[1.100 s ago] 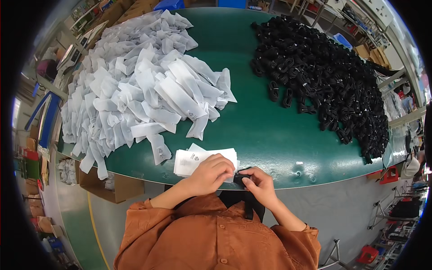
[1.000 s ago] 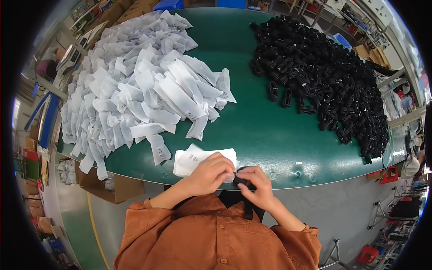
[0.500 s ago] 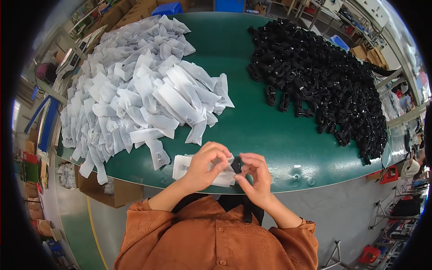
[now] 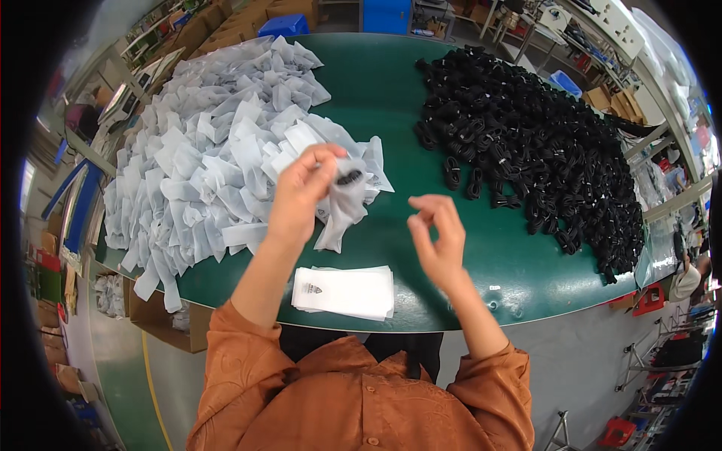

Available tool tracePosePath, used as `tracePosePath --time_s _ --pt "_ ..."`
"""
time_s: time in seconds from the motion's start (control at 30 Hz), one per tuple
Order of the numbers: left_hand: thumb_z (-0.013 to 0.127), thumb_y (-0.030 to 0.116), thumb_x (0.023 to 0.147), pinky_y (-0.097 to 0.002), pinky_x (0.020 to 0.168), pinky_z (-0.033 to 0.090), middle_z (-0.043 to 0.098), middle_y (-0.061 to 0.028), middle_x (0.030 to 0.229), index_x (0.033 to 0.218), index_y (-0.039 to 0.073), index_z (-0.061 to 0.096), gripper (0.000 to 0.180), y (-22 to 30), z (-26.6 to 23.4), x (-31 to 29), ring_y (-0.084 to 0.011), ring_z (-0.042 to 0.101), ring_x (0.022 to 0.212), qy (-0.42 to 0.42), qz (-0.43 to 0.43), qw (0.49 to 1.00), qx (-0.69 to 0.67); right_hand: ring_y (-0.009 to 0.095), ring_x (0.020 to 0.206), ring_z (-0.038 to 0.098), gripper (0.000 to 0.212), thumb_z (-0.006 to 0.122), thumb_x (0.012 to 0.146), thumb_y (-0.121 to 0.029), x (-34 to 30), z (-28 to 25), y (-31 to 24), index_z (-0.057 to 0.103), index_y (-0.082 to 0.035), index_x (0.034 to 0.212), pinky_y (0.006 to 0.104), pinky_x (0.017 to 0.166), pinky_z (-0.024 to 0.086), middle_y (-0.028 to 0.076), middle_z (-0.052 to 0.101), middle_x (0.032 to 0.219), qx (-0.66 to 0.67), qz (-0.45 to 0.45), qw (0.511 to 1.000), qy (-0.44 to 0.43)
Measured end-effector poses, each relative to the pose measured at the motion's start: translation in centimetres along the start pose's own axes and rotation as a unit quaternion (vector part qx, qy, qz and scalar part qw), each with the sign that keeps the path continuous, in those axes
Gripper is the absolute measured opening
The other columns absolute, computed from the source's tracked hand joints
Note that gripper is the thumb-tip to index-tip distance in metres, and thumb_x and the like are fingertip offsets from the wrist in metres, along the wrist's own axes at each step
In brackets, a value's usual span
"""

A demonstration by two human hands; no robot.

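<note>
My left hand (image 4: 295, 197) is raised at the near edge of the big pile of filled frosted bags (image 4: 199, 169). Pinched in its fingers is a translucent frosted bag (image 4: 346, 207), with a dark coiled cable (image 4: 350, 178) showing through. To the right, my right hand (image 4: 440, 239) hovers over the green table (image 4: 368, 90), fingers loosely bent and apart, holding nothing. Below and between the hands lies a flat stack of white frosted bags (image 4: 350, 293) at the table's near edge. A large heap of bundled black cables (image 4: 538, 143) covers the table's right side.
Under the table's left edge stands an open cardboard box (image 4: 162, 322), beside a container of white bags (image 4: 110, 295). A blue bin (image 4: 283, 26) is beyond the far left edge. Metal shelving (image 4: 669, 113) rises at the right, and a red stool (image 4: 618, 431) sits on the floor.
My left hand has moved up and away from the stack, carrying the bag with the cable inside. The right hand has let go and shifted up and slightly right, uncovering the bag stack.
</note>
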State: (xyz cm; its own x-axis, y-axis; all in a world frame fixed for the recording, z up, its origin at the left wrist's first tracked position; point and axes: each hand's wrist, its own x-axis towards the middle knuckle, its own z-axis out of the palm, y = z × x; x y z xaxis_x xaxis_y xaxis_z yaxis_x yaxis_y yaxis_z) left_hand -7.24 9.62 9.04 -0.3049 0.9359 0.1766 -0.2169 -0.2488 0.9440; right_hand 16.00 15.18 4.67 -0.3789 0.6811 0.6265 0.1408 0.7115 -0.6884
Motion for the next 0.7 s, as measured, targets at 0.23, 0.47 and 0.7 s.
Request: tracePosePath --time_s 0.23,0.47,0.7 --pt "0.066 0.019 0.099 -0.0210 0.062 0.034 0.060 -0.0001 0.122 0.103 0.004 0.068 0.016 1.2 -4.1 2.2 -0.0022 0.043 0.067 0.043 0.043 0.997 0.046 0.012 0.075 0.064 0.008 0.062 0.097 -0.001 1.4 -0.5 5.0 0.067 0.002 0.102 0.0245 0.066 0.050 0.008 0.062 0.098 -0.019 0.065 0.997 0.028" --pt "0.071 0.023 0.088 -0.0486 0.121 0.024 0.043 -0.0265 0.149 0.145 0.002 0.048 0.065 -2.0 -6.6 2.4 -0.0417 0.035 0.145 0.081 0.311 0.795 0.515 0.039 0.119 0.054 0.042 0.075 0.089 -0.021 1.2 -1.6 12.0 0.062 -0.004 0.125 0.0462 0.098 0.047 0.021 0.056 0.127 -0.358 0.070 0.930 0.048" --pt "0.078 0.048 0.078 -0.0814 0.110 0.005 0.032 -0.0042 0.164 0.134 0.026 0.064 0.062 -5.9 -8.5 -1.4 -0.0371 0.016 0.154 -0.197 0.165 0.665 0.702 0.054 0.143 0.031 0.104 0.086 0.072 -0.051 0.9 9.0 7.5 0.036 -0.015 0.156 0.0587 0.113 0.033 0.036 0.021 0.158 -0.199 0.036 0.960 -0.194"
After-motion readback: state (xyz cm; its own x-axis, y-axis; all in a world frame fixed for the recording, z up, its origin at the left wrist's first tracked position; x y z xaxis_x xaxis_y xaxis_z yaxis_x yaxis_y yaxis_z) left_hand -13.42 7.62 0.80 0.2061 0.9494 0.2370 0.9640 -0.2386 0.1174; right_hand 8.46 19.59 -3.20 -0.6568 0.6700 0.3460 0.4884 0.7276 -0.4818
